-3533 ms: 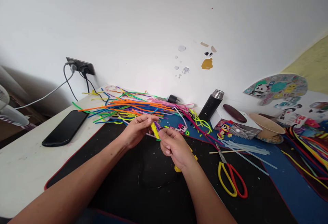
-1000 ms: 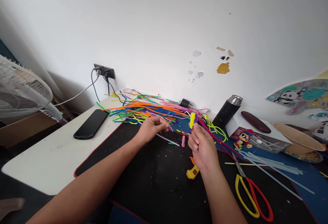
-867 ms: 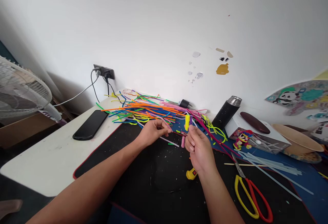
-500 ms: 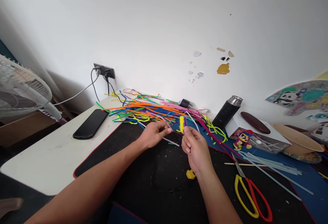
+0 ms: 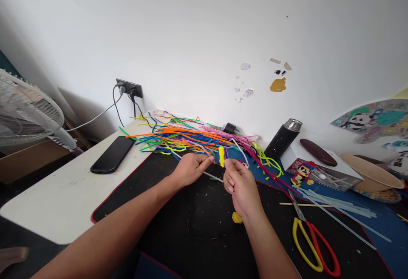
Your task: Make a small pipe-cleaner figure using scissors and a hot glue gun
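My right hand (image 5: 241,185) pinches a small yellow and purple fuzzy piece (image 5: 222,156), which looks made of pipe cleaners and stands up above the fingertips. Just left of it, my left hand (image 5: 192,169) has thumb and forefinger pressed together; whatever is between them is too small to make out. Behind both hands lies a heap of pipe cleaners (image 5: 178,136) in orange, blue, green, pink and yellow. Beneath my right wrist, a small yellow object (image 5: 236,217) rests on the black mat (image 5: 178,232), partly hidden.
Scissors (image 5: 306,236) with yellow and red handles lie at right, near pale blue sticks (image 5: 344,204). A black flask (image 5: 283,138), a box (image 5: 328,168) and a small figure (image 5: 302,172) stand behind. A phone (image 5: 112,155) is on the white table (image 5: 57,202); a fan (image 5: 28,109) stands left.
The yellow and purple piece has shifted slightly left with my right hand and turned a little. My left hand stays nearly in place, its fingertips now closer to the piece.
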The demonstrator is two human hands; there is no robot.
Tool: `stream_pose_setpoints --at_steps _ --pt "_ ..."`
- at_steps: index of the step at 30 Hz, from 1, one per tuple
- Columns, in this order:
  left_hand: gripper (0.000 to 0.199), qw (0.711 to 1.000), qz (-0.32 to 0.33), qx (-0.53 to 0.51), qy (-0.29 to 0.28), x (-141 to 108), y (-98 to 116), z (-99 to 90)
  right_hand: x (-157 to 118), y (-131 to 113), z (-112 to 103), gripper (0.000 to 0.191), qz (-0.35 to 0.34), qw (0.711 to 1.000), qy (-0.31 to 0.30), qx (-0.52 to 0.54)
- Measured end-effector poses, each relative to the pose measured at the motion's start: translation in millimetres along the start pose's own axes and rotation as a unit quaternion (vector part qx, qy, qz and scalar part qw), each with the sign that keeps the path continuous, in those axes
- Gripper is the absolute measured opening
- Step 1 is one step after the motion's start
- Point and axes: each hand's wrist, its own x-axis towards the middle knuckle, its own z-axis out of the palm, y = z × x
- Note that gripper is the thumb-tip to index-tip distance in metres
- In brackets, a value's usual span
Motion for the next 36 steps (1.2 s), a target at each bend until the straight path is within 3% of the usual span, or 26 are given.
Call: stream_pose_setpoints --at_steps 6,12,15,23,27,32,36 --pt "0.041 0.997 0.027 -0.052 0.051 -0.5 1.6 -1.8 0.3 -0.5 1.5 0.045 0.003 1.0 0.006 -0.001" --pt "0.02 0.997 0.065 -0.05 -0.01 -0.2 -1.6 1.3 -0.3 0.3 1.7 0.043 0.007 1.0 0.004 0.002" --pt "0.008 0.997 0.068 -0.019 0.0 0.5 -3.6 3.7 -0.7 -0.1 1.5 0.042 0.011 1.0 -0.003 0.01" --pt "0.032 0.994 0.108 -0.032 0.007 2.7 -8.7 5.5 -0.6 -1.3 1.7 0.044 0.016 1.0 -0.003 0.019" --pt "0.019 0.992 0.049 -0.113 -0.009 0.7 -3.0 1.9 -0.2 -1.8 1.3 0.043 0.019 1.0 -0.005 0.018" --pt "0.043 0.987 -0.017 -0.161 -0.004 -0.3 4.2 -1.1 0.4 -1.0 0.6 0.041 0.016 1.0 -0.01 0.005" --pt "0.039 0.947 -0.008 -0.318 0.039 1.5 9.2 -3.3 0.1 0.2 1.2 0.041 0.007 1.0 -0.013 -0.005"
